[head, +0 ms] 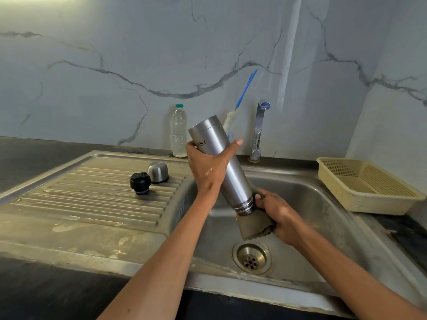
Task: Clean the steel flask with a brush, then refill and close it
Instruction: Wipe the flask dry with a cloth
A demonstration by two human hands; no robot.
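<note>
My left hand grips the steel flask round its body, holding it upside down and tilted over the sink basin. The flask's threaded mouth points down to the right. My right hand holds an olive-grey cloth against that mouth. A bottle brush with a blue handle and white bristles leans against the wall behind the flask. The black inner stopper and the steel cup lid stand on the draining board.
A clear plastic water bottle with a green cap stands at the wall. The chrome tap rises behind the basin. A beige plastic basket sits on the right counter. The drain lies below my hands.
</note>
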